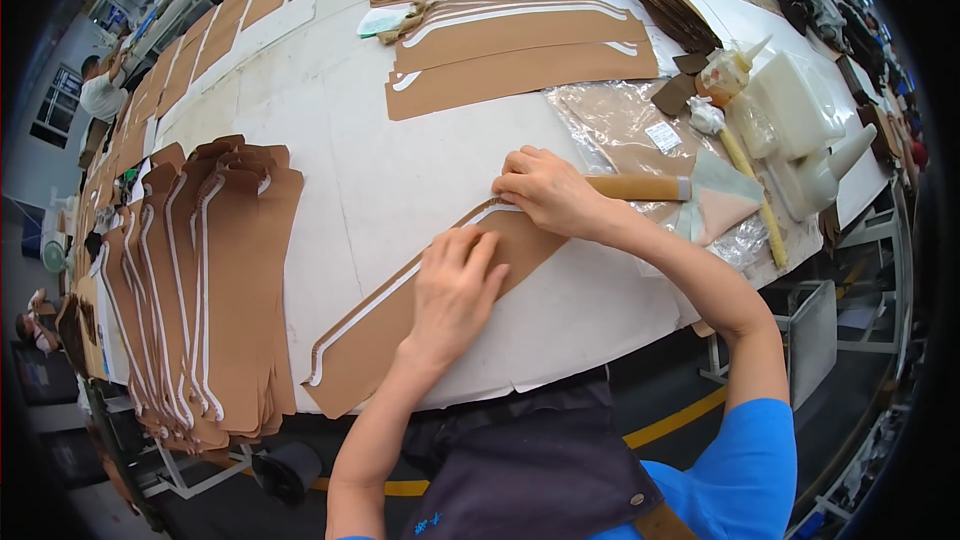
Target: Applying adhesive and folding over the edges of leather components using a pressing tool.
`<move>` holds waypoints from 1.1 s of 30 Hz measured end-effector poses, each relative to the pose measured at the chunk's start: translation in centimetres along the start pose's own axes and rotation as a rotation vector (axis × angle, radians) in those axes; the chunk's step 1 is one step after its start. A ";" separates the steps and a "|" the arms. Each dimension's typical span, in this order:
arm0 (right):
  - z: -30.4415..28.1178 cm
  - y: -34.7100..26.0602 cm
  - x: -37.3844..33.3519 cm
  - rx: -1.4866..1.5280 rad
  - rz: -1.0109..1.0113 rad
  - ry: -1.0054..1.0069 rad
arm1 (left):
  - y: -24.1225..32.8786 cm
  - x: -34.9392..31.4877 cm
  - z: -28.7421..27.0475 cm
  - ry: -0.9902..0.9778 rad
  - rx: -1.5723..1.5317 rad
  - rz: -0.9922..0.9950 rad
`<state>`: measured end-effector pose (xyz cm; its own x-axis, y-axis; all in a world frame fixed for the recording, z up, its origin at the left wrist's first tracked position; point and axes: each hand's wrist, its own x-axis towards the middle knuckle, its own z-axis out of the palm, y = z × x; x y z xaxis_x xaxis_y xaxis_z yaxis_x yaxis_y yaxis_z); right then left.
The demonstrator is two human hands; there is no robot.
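Left hand [455, 285] pressed flat, fingers spread, on the long brown cardboard strip [420, 300]; open, pinning rather than grasping. Right hand [545, 190] curled over the strip's far end at two o'clock, fingertips pinching the white tape edging [375, 305]; whether also gripping the wooden-handled brush [640, 187] behind it, cannot tell. Strip flat on the white table [400, 150], running diagonally from seven to one o'clock. Likely light, thin, stiff along its length yet easily creased; best held flat-palmed or by the long edges. Stack of finished strips [210, 290] at nine o'clock; glue bottles [800, 140] at two o'clock.
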<state>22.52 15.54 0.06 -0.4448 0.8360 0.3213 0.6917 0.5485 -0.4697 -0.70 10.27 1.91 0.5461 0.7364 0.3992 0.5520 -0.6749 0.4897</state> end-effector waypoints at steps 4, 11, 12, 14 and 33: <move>-0.8 -2.2 -1.5 0.058 0.139 -0.180 | 0.8 -0.7 0.7 -0.061 0.027 0.030; -1.1 -4.1 -4.2 0.242 0.210 -0.114 | 1.7 -3.7 0.7 -0.021 -0.028 0.068; -0.9 -4.1 -3.7 0.238 0.181 -0.100 | 1.6 -3.8 0.9 -0.020 -0.034 0.048; -0.6 -3.5 -3.0 0.258 0.174 -0.133 | 1.4 -3.8 1.1 -0.017 -0.039 0.027; -1.0 -3.0 -0.3 0.122 0.003 -0.346 | 1.4 -4.2 1.7 -0.022 0.016 0.057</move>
<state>21.09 13.61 2.18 -0.6232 0.7814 0.0322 0.6298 0.5258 -0.5718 -1.13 6.15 -0.39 0.5904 0.6957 0.4092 0.5293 -0.7164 0.4545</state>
